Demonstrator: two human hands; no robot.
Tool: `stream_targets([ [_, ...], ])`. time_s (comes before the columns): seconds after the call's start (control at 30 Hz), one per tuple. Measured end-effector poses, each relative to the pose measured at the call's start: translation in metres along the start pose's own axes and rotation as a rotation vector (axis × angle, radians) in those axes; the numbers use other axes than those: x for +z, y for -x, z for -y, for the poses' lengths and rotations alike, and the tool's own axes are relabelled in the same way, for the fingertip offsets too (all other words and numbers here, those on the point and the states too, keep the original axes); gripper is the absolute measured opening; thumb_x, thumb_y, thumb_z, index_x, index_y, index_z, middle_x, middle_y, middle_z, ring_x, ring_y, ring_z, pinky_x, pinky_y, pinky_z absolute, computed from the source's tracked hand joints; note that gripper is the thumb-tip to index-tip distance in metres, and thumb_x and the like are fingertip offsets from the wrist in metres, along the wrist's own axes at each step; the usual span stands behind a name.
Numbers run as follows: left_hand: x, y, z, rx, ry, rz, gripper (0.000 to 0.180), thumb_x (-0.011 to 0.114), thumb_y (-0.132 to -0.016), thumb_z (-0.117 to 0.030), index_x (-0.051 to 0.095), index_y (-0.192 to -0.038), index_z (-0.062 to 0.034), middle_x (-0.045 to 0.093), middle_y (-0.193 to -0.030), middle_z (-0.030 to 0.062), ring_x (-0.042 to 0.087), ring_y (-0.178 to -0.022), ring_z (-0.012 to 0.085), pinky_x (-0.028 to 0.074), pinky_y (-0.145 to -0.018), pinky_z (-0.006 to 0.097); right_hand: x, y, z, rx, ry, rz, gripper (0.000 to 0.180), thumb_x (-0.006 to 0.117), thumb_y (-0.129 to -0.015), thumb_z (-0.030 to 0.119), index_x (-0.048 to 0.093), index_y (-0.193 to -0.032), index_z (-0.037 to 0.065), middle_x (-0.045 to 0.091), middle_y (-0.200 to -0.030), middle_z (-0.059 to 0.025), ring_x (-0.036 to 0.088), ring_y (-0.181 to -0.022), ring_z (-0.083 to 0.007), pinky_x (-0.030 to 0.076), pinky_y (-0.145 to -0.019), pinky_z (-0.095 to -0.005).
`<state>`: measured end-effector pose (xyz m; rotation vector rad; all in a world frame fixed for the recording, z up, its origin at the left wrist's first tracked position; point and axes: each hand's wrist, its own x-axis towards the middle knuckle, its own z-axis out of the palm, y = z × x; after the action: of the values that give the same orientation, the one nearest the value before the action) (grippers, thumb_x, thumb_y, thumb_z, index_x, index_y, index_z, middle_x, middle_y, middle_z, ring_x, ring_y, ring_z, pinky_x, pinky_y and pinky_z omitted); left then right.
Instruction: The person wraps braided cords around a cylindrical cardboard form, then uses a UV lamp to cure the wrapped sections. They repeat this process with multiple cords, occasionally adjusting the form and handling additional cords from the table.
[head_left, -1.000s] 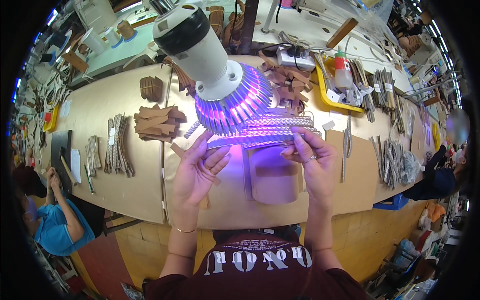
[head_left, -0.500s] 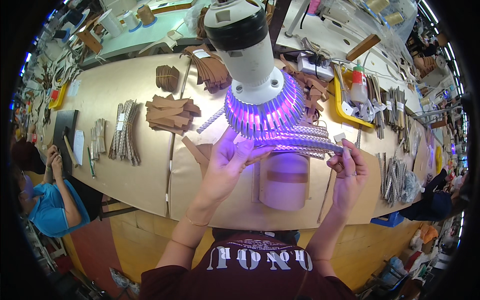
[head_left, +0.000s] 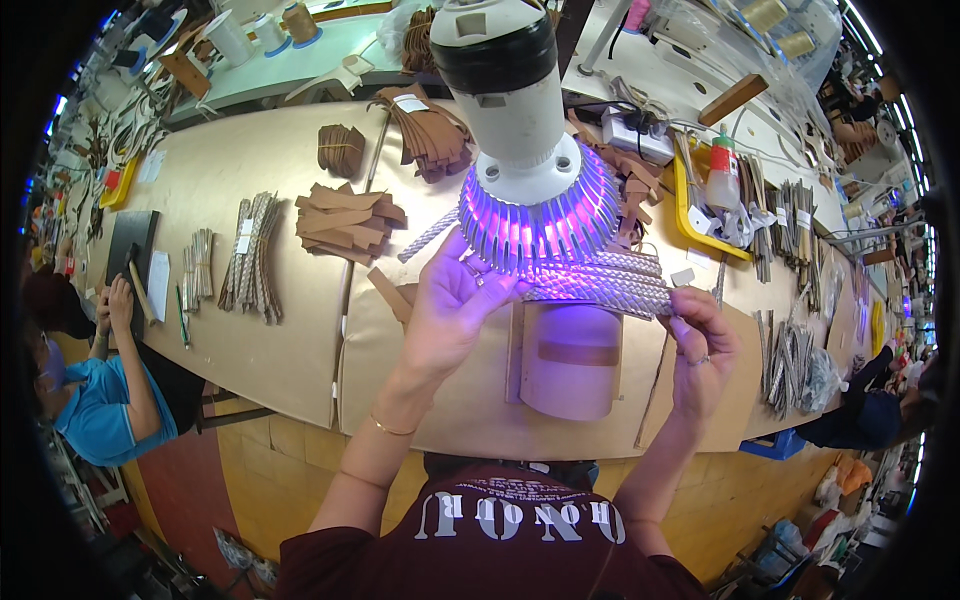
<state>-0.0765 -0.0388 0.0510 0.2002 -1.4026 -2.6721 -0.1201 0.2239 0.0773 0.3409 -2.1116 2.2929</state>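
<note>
Several braided straps (head_left: 620,284), pale and woven, lie side by side under the purple glow of a finned lamp (head_left: 540,215). At their right ends my right hand (head_left: 702,340) is closed, with thumb and fingertips pinching the edge of the nearest strap. My left hand (head_left: 450,305) is closed on the left part of the straps, thumb on top; some of its fingertips are hidden by the lamp's rim. Just below the straps stands a rounded tan block (head_left: 570,375) with a darker band across it. A braided end (head_left: 428,236) sticks out beyond my left hand.
Brown leather strips (head_left: 350,222) lie in piles on the table (head_left: 270,370). Strap bundles (head_left: 250,255) are to the left. A yellow tray (head_left: 690,215) holds a bottle (head_left: 722,170) at the right. A person in a blue shirt (head_left: 115,410) works at the far left.
The strap stretched between my hands has come down against the other straps. My right hand has moved slightly lower, and its fingers have closed in at the straps' ends. The view has shifted a little.
</note>
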Motion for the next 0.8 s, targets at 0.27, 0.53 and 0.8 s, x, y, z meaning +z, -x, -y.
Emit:
stream_targets([
  [0.27,0.012,0.002,-0.006,-0.025,-0.023,0.031,0.048,0.056,-0.093,0.002,0.039,-0.137,0.0011,0.062,-0.118,0.0117,0.063,-0.104,0.0153,0.052,-0.092,0.03,0.034,-0.014,0.036,-0.356,0.926,-0.037,0.026,0.06,-0.082,-0.004,0.066,-0.107,0.002,0.062,-0.116,-0.0127,0.061,-0.103,-0.0277,0.041,-0.103,-0.0427],
  [0.53,0.052,0.035,0.032,0.29,-0.022,-0.004,0.033,0.055,-0.092,0.002,0.052,-0.125,0.0003,0.057,-0.129,0.0178,0.055,-0.122,0.0259,0.045,-0.102,0.037,0.057,0.003,0.058,-0.172,0.953,0.251,0.013,0.067,-0.086,0.003,0.067,-0.099,0.001,0.064,-0.079,-0.0061,0.058,-0.068,-0.0149,0.045,-0.068,-0.0285],
  [0.8,-0.001,0.1,0.076,0.496,-0.938,0.099,0.042,0.074,-0.081,-0.015,0.061,-0.119,-0.0038,0.057,-0.129,0.0179,0.056,-0.12,0.0331,0.045,-0.095,0.041,0.056,0.009,0.048,0.127,0.898,0.287,0.021,0.072,-0.082,0.003,0.063,-0.101,0.002,0.061,-0.068,-0.0055,0.056,-0.059,-0.0103,0.044,-0.056,-0.0237],
])
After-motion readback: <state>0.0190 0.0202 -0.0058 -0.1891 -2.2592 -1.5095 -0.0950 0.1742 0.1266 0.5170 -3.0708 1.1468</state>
